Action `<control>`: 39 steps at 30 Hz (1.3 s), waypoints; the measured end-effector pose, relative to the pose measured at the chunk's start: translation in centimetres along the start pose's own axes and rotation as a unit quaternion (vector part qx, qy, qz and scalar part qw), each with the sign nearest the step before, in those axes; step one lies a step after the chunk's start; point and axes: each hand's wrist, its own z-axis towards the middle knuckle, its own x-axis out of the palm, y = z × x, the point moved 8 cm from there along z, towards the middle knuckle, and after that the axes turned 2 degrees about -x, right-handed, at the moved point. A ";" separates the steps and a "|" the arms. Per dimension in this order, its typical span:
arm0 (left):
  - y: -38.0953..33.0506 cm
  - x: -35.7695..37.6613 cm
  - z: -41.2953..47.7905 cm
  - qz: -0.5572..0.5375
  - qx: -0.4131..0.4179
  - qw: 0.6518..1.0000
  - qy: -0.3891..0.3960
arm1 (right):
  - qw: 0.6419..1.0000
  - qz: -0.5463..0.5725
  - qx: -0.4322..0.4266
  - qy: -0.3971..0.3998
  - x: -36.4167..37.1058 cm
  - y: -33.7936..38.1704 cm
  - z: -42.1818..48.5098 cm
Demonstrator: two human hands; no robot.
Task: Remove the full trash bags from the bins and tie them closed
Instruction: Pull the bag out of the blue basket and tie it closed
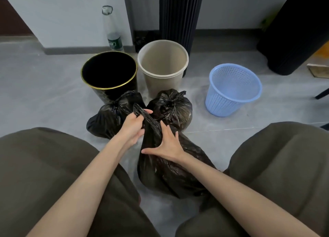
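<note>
A full black trash bag [170, 174] stands on the floor between my knees. My left hand [132, 125] grips its twisted neck, which sticks up past my fingers. My right hand [167, 146] lies spread on the bag's shoulder just below the neck, fingers straight. Behind it lie two knotted black bags, one on the left [108, 119] and one on the right [175, 106]. Three bins stand beyond them with no bag inside: a black bin with a gold rim [109, 72], a beige bin [162, 65] and a blue mesh basket [233, 90].
A tall clear bottle [113, 31] stands against the wall behind the black bin. A dark ribbed column [179, 17] rises behind the beige bin. A large black object [293, 31] fills the right rear. Grey floor [44, 94] lies open to the left.
</note>
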 end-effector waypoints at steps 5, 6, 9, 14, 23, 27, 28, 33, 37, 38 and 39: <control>0.3 1.6 -0.4 -0.004 -0.024 0.997 0.067 | 0.999 0.003 0.023 -0.038 0.0 0.2 0.4; 0.3 1.7 -0.4 -0.010 -0.026 0.997 0.073 | 0.999 -0.001 0.028 -0.041 -0.1 0.0 0.3; 0.2 1.9 -0.4 -0.059 -0.033 0.995 0.079 | 0.998 0.004 0.030 -0.055 -0.6 -0.7 0.2; -0.3 0.4 0.3 -0.117 -0.020 0.993 0.021 | 0.999 -0.035 0.031 -0.012 -0.5 -1.9 0.6; -0.6 -1.4 0.9 -0.108 0.004 0.994 -0.024 | 0.993 0.102 0.027 0.048 -1.1 -1.4 -0.5; 0.2 -2.5 1.1 -0.127 -0.001 0.989 -0.071 | 0.994 -0.087 -0.050 0.045 -1.6 -1.1 -0.7; 0.3 -2.4 1.1 -0.125 -0.001 0.990 -0.072 | 0.990 -0.121 -0.056 0.040 -1.7 -1.4 -0.7; 0.2 -1.8 0.7 -0.061 0.008 0.996 -0.058 | 0.980 -0.185 -0.037 0.059 -1.9 -2.9 -0.6; -1.4 -2.6 0.4 0.209 0.081 0.971 -0.080 | 0.963 -0.260 -0.051 0.055 -2.4 -3.6 -0.3; -2.3 -2.3 0.2 0.291 0.123 0.945 -0.079 | 0.961 -0.268 -0.048 0.053 -2.7 -3.8 -0.3; -3.0 -1.7 -0.2 0.367 0.159 0.914 -0.069 | 0.958 -0.277 -0.046 0.052 -2.9 -3.9 -0.3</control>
